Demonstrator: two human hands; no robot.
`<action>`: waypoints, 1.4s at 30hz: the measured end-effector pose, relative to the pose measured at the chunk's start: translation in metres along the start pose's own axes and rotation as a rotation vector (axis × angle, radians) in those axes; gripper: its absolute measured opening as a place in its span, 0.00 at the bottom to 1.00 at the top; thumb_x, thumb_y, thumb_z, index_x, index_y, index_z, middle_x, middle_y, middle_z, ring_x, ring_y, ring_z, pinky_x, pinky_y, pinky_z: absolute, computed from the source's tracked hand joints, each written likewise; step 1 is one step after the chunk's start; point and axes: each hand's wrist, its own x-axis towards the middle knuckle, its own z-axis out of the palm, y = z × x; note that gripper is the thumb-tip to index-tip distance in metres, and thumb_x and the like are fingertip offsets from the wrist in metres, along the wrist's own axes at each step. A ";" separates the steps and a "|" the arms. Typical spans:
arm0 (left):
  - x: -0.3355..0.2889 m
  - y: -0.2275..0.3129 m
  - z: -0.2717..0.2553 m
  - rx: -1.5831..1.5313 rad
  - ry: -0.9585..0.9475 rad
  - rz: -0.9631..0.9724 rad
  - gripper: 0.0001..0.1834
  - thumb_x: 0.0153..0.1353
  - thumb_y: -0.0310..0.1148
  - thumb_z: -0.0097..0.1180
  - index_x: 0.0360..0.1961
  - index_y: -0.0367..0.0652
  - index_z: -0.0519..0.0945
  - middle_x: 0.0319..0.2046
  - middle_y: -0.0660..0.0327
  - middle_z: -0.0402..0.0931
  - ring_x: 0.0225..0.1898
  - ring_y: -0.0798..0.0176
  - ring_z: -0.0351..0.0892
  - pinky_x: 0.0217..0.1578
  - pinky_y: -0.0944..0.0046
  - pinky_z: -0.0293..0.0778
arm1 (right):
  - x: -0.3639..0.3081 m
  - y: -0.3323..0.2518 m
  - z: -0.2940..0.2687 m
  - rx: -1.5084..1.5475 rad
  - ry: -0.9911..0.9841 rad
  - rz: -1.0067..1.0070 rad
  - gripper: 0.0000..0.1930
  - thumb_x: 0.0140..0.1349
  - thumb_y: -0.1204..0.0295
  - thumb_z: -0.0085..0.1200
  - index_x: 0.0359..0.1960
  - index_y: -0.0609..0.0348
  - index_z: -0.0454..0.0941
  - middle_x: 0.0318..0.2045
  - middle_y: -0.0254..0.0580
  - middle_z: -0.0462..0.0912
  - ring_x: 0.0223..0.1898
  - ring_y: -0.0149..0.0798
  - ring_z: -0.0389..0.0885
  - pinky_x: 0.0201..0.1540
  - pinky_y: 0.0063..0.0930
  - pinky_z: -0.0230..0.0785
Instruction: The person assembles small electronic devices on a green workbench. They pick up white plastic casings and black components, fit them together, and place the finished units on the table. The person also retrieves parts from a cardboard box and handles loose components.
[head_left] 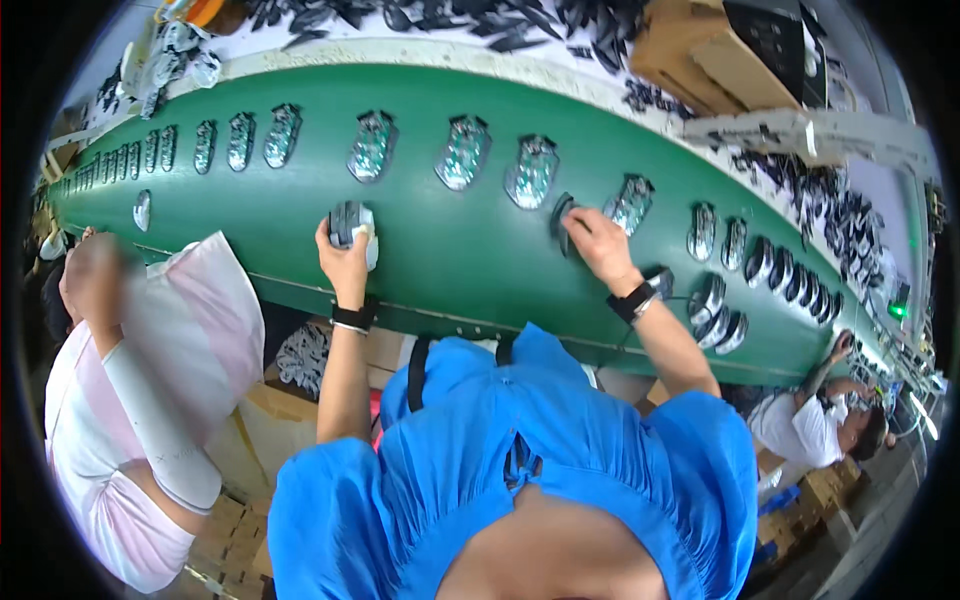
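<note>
My left hand [345, 255] is closed around a computer mouse [351, 222] with a dark top and pale side, held over the green belt [430, 255]. To the right, my right hand [600, 245] pinches a thin, curved black cover piece [562, 222]. Just beyond that hand lies an open mouse body with a bare circuit board [631, 204]. Another such mouse body [531, 172] rests a little left of it, apart from my fingers. Beside my right wrist, partly hidden by it, sits a dark mouse [658, 280].
Several open mouse bodies [372, 146] line the belt's far side. Closed mice [718, 315] cluster at right. Loose black parts [480, 18] cover the ledge behind, near a cardboard box [700, 55]. One person [150, 380] is close at left; another [815, 430] is farther right.
</note>
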 end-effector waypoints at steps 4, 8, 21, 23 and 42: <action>-0.027 0.039 0.009 -0.654 -0.338 -0.388 0.27 0.56 0.30 0.55 0.55 0.29 0.66 0.44 0.55 0.75 0.41 0.63 0.77 0.42 0.66 0.73 | -0.054 -0.028 0.001 0.014 0.074 0.154 0.18 0.45 0.79 0.58 0.42 0.56 0.79 0.38 0.39 0.78 0.36 0.39 0.79 0.34 0.31 0.74; -0.062 0.083 0.026 -0.916 -0.483 -0.360 0.23 0.59 0.28 0.51 0.56 0.39 0.66 0.43 0.59 0.75 0.41 0.67 0.77 0.42 0.67 0.74 | -0.050 -0.049 0.003 0.389 0.201 0.837 0.19 0.48 0.75 0.61 0.45 0.58 0.78 0.37 0.42 0.79 0.33 0.36 0.81 0.32 0.27 0.73; -0.102 0.171 0.012 -0.804 -0.599 -0.363 0.30 0.60 0.44 0.58 0.55 0.33 0.64 0.42 0.57 0.75 0.40 0.69 0.77 0.38 0.70 0.73 | 0.035 -0.112 -0.071 1.957 0.119 0.783 0.08 0.58 0.81 0.56 0.37 0.58 0.74 0.28 0.32 0.79 0.28 0.27 0.79 0.32 0.20 0.73; -0.106 0.173 0.014 -0.824 -0.607 -0.386 0.30 0.61 0.44 0.58 0.55 0.32 0.64 0.42 0.56 0.75 0.40 0.69 0.76 0.38 0.69 0.73 | 0.040 -0.118 -0.075 1.943 0.052 0.730 0.08 0.57 0.82 0.57 0.37 0.58 0.73 0.28 0.32 0.79 0.28 0.27 0.79 0.33 0.21 0.73; -0.117 0.170 -0.009 -0.541 -0.614 0.077 0.46 0.42 0.31 0.72 0.60 0.32 0.57 0.50 0.56 0.69 0.51 0.65 0.71 0.51 0.66 0.71 | 0.054 -0.142 -0.078 1.797 0.068 0.739 0.09 0.57 0.82 0.56 0.39 0.60 0.73 0.33 0.34 0.80 0.33 0.28 0.80 0.38 0.24 0.77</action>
